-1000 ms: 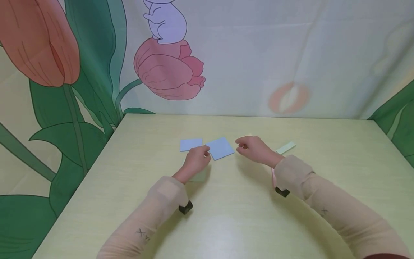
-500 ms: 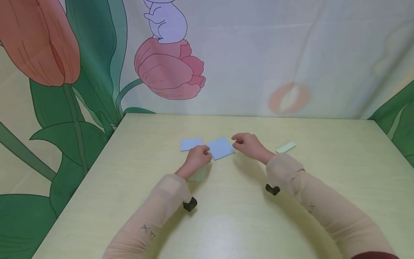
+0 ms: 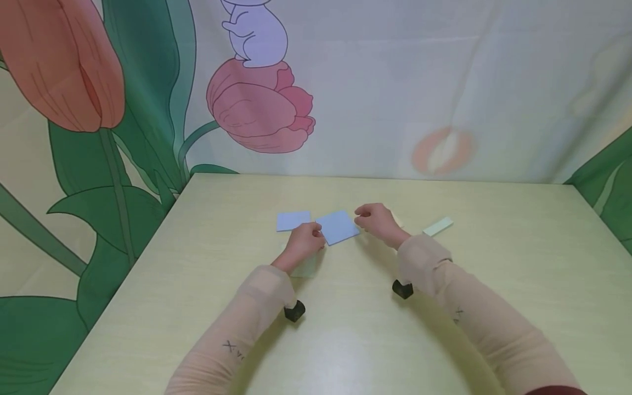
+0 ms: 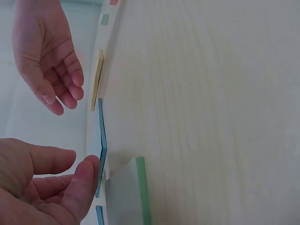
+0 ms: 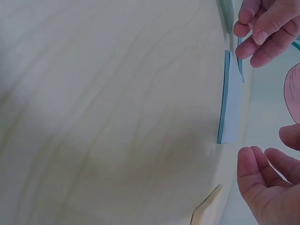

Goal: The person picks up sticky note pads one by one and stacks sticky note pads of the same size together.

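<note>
Blue square tile flat on table, between the hands. Left hand at its left side, contact unclear; right hand just beside its right corner. Both hands: fingers loosely curled, thumb gap narrow, nothing held. Green piece partly hidden by left hand.

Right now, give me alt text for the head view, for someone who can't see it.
A person's left hand and right hand flank a blue square on a pale table. Another blue piece, a green piece and a pale strip lie nearby, before a tulip-print backdrop.
</note>
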The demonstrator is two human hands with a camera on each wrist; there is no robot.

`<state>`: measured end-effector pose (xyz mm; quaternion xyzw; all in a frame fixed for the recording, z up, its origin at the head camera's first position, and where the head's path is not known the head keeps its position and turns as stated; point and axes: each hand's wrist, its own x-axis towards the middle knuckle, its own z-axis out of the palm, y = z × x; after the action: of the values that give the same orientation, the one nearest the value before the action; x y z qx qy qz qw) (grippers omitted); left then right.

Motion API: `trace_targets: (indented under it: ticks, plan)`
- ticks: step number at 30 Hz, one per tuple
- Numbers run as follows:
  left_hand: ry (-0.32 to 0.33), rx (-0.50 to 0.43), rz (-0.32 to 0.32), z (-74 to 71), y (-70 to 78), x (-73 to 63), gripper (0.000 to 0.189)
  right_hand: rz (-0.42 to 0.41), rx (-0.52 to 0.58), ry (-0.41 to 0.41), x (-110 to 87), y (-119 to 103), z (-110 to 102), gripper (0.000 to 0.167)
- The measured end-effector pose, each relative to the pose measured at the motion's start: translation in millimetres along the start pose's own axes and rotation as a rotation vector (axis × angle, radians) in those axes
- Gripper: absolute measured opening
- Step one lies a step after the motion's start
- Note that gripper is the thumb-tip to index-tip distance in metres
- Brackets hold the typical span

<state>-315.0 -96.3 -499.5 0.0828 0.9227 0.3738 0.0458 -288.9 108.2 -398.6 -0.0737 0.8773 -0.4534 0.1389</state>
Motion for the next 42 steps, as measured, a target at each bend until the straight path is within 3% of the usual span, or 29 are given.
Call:
trace_targets:
  ticks: [1,2,8,11,17,18,21,30,36,42]
  plan:
    - [-0.009,-0.007,-0.004,7.6,-13.5,10.5,0.041,0.002,-0.003,0.001,1.4,1.1,0.9,0.039]
    - [-0.004,-0.011,0.005,9.6,-17.3,13.0,0.041,0.007,-0.007,0.003,2.7,2.1,1.9,0.040]
    - [-0.005,-0.011,-0.046,5.5,-7.7,8.2,0.040,0.036,-0.044,0.014,9.9,5.3,7.3,0.040]
    - [-0.034,-0.054,-0.077,-2.0,4.3,-0.1,0.039,0.040,-0.066,0.015,12.0,6.7,9.2,0.040]
    - [-0.024,-0.068,-0.133,-26.7,55.4,-37.0,0.036,0.042,-0.110,0.010,11.4,5.8,10.6,0.040]
    - [-0.032,-0.066,-0.171,-32.7,67.9,-45.5,0.036,0.044,-0.111,0.007,11.2,5.5,10.6,0.040]
    - [-0.019,-0.060,-0.167,-38.4,79.8,-54.9,0.036,0.048,-0.111,0.003,11.6,5.4,10.9,0.041]
    - [-0.002,-0.063,-0.188,-36.8,80.6,-52.9,0.031,0.052,-0.119,-0.003,14.0,9.9,10.4,0.039]
    - [0.006,-0.074,-0.194,-34.4,81.1,-52.3,0.015,0.092,-0.104,-0.013,12.1,7.9,9.0,0.037]
    - [-0.021,-0.144,-0.243,-32.4,83.3,-52.2,0.025,0.135,-0.061,-0.005,12.3,10.4,9.0,0.032]
